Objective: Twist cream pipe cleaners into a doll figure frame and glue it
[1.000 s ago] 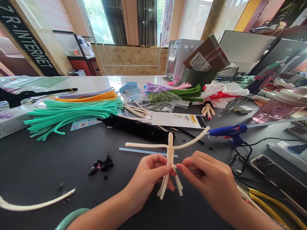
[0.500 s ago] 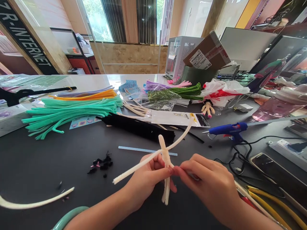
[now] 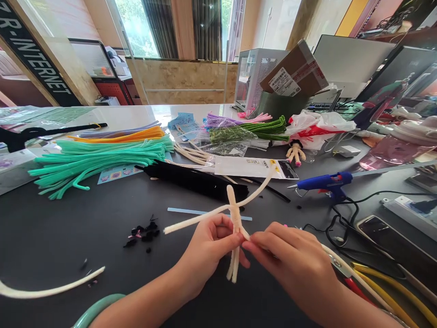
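Note:
Cream pipe cleaners twisted into a small figure (image 3: 234,210) stand upright over the middle of the desk, with a looped top, two side arms and two ends hanging below. My left hand (image 3: 206,248) pinches its lower body between thumb and fingers. Close by, my right hand (image 3: 293,259) is closed on a short cream strand that slants out from the body; the strand's far end is hidden in the fingers. A pale blue glue stick (image 3: 182,211) lies just behind, and a loose cream pipe cleaner (image 3: 58,290) lies at the left.
Bundles of green (image 3: 99,157) and black pipe cleaners (image 3: 198,182) lie behind the hands. A blue glue gun (image 3: 324,181) and its cord are at the right, near a phone (image 3: 392,239) and yellow-handled pliers (image 3: 385,287). Black scraps (image 3: 146,233) lie left.
The left side arm of the figure has swung upward, and its lower ends have shifted slightly left. More of the strand by my right hand shows. Both hands keep their grip.

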Available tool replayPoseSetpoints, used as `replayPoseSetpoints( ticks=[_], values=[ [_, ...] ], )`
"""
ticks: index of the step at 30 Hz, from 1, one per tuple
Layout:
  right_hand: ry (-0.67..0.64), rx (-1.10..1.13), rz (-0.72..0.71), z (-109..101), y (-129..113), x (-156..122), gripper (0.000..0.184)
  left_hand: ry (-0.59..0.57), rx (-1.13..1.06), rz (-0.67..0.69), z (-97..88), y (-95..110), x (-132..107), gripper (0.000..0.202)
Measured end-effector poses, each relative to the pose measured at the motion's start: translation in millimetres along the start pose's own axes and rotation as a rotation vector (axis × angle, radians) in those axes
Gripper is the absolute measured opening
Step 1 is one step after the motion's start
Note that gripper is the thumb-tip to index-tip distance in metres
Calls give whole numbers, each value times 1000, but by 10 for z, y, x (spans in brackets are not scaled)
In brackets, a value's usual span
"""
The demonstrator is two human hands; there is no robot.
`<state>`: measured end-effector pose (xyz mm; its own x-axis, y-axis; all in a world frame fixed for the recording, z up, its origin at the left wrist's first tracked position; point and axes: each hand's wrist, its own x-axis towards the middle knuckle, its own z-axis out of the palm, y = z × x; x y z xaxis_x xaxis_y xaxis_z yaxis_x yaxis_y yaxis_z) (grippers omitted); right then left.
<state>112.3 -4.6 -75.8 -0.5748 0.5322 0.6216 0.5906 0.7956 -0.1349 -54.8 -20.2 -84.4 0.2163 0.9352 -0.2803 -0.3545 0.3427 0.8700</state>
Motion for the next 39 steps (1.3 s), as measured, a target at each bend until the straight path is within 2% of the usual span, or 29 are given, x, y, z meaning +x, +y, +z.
replayPoseSetpoints(
  ticks=[11, 15, 23, 31, 39],
  values=[
    [-59, 39, 52, 50, 5, 12, 34, -33, -15, 4, 9, 24, 1, 25],
    [-32, 45, 64, 28, 33, 17, 29, -40, 4, -3, 21, 35, -5, 24],
    [-74, 98, 195, -7, 44, 54, 24, -79, 7, 10, 37, 41, -13, 25],
    [-93, 204, 236, -12, 39, 87, 17, -106, 27, 40, 62, 49, -26, 26],
    [-138, 317, 286, -31, 25, 95, 22, -101, 22, 36, 49, 53, -29, 24]
  ],
)
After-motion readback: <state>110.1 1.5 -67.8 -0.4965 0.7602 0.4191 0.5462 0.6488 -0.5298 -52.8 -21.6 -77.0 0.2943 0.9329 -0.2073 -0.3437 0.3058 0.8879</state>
